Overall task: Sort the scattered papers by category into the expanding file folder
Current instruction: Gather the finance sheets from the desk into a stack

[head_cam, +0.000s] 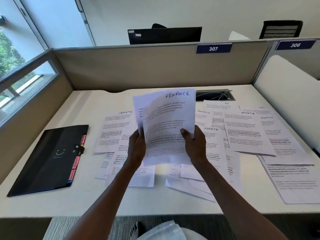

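Above the middle of the desk I hold a few sheets upright; the front sheet [166,122] is headed FINANCE. My left hand [136,146] grips their left edge and my right hand [194,142] pinches their right edge, thumb on the front. Many printed papers [242,132] lie scattered and overlapping on the white desk [90,108], headed SPORTS, ADMIN and HR. The black expanding file folder [50,160] lies closed and flat at the left, with pink and yellow tabs sticking out of its right edge.
Beige cubicle partitions [138,66] wall the desk at the back and left, a white divider [285,87] at the right. A cable slot [214,95] opens at the back of the desk. A bare foot [136,230] shows below the front edge.
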`<state>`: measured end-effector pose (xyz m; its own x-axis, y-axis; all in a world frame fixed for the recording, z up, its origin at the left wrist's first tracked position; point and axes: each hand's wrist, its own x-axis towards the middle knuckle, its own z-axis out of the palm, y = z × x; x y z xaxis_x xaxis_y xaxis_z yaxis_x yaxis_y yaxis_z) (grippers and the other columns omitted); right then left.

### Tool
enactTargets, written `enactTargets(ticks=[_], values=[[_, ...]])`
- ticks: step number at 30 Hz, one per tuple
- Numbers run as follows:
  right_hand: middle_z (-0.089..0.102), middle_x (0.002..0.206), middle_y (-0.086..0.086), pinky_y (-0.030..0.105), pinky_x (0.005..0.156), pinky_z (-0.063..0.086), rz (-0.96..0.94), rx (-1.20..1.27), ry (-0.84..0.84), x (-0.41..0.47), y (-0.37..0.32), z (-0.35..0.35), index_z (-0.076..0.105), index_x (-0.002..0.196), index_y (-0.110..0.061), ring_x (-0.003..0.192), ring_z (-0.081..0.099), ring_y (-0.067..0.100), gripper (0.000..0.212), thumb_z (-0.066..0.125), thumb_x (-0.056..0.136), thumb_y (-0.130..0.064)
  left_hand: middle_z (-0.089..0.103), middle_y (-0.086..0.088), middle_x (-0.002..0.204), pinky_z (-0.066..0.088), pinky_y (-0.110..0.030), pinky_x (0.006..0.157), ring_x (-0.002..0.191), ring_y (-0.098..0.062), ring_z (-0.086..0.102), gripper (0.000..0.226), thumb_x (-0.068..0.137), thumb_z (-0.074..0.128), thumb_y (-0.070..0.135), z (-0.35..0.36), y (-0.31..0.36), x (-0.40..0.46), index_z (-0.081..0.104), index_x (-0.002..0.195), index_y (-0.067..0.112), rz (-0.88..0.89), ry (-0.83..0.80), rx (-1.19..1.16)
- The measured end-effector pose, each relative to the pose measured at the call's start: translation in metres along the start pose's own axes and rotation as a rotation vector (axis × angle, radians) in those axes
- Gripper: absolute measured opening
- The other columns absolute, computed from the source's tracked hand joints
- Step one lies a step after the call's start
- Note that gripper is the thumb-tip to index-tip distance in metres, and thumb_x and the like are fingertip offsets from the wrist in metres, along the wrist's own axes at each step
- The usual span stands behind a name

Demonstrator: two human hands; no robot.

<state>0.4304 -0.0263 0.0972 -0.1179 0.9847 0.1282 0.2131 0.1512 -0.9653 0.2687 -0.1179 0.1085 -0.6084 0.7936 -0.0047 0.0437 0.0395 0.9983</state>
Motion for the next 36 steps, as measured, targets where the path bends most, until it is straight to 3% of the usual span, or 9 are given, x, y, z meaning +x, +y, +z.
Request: enactTargets(ticks=[6,9,11,16,21,26,29,32,36], values=[[0.065,0.086,0.003,0.032,0.066,0.05,-0.108,-0.013,0.121,0.011,-0.016,0.004,0.057,0.09,-0.002,0.079,0.061,0.021,0.019,0.066,0.09,-0.019,0.066,0.002,0.086,0.05,-0.014,0.056,0.068,0.003,0.065,0.067,0.1,0.018,0.054,0.011,0.017,0.005,0.058,0.108,0.001,0.115,0.022,-0.091],[0.065,0.082,0.002,0.034,0.067,0.05,-0.12,-0.039,0.116,0.013,-0.019,0.005,0.056,0.086,-0.003,0.077,0.061,0.022,0.018,0.066,0.089,-0.017,0.072,-0.004,0.104,0.062,-0.036,0.072,0.091,-0.018,0.072,0.047,0.094,0.051,0.05,0.01,0.016,0.009,0.061,0.116,0.009,0.133,-0.014,-0.006],[0.064,0.082,-0.001,0.031,0.068,0.049,-0.121,-0.029,0.118,0.013,-0.019,0.004,0.056,0.087,-0.004,0.078,0.06,0.02,0.017,0.066,0.089,-0.017,0.074,-0.004,0.103,0.061,-0.044,0.076,0.091,-0.023,0.071,0.034,0.089,0.071,0.034,0.009,0.009,0.014,0.065,0.112,0.009,0.102,0.077,0.115],[0.059,0.079,-0.007,0.013,0.058,0.043,-0.221,0.036,0.205,0.003,-0.023,0.011,0.054,0.089,-0.003,0.072,0.053,0.003,0.023,0.065,0.092,-0.023,0.068,0.004,0.086,0.043,-0.007,0.056,0.073,-0.008,0.062,0.014,0.091,0.07,0.021,0.021,0.015,0.007,0.065,0.097,0.009,0.196,0.26,0.188],[0.057,0.094,-0.025,0.005,0.071,0.045,-0.255,0.131,0.222,-0.003,-0.025,0.013,0.054,0.106,-0.007,0.088,0.055,-0.015,0.019,0.062,0.094,-0.02,0.067,0.017,0.083,0.043,-0.007,0.056,0.071,0.009,0.061,0.012,0.091,0.071,0.025,0.029,0.019,-0.003,0.063,0.094,0.017,0.221,0.294,0.113],[0.063,0.102,-0.007,0.022,0.074,0.05,-0.049,0.061,0.015,-0.014,0.032,0.013,0.054,0.107,-0.016,0.095,0.061,0.009,0.028,0.07,0.087,-0.027,0.065,0.016,0.078,0.053,-0.021,0.059,0.07,0.003,0.062,0.024,0.079,0.082,0.03,0.018,-0.014,-0.01,0.058,0.082,0.03,0.062,0.236,0.188],[0.065,0.095,-0.003,0.029,0.072,0.046,0.023,-0.023,-0.066,-0.023,0.058,0.012,0.058,0.104,-0.012,0.085,0.06,0.01,0.026,0.073,0.084,-0.018,0.068,0.005,0.087,0.057,-0.03,0.065,0.078,-0.014,0.065,0.032,0.075,0.086,0.027,0.01,-0.037,-0.012,0.061,0.093,0.022,-0.028,0.188,0.228],[0.068,0.111,0.003,0.034,0.087,0.052,0.041,0.017,-0.071,-0.018,0.058,0.013,0.06,0.121,-0.01,0.102,0.063,0.018,0.037,0.071,0.085,-0.013,0.07,0.002,0.083,0.06,-0.036,0.067,0.079,-0.023,0.068,0.029,0.074,0.086,0.029,0.012,-0.038,-0.007,0.063,0.089,0.017,-0.056,0.186,0.225],[0.068,0.11,0.004,0.023,0.083,0.051,-0.039,0.026,-0.039,0.0,0.037,0.01,0.06,0.12,-0.008,0.1,0.063,0.017,0.037,0.071,0.085,-0.011,0.068,0.008,0.079,0.049,-0.019,0.055,0.073,-0.01,0.065,0.029,0.075,0.086,0.027,0.017,-0.016,0.004,0.064,0.089,0.014,-0.048,0.22,0.153]])
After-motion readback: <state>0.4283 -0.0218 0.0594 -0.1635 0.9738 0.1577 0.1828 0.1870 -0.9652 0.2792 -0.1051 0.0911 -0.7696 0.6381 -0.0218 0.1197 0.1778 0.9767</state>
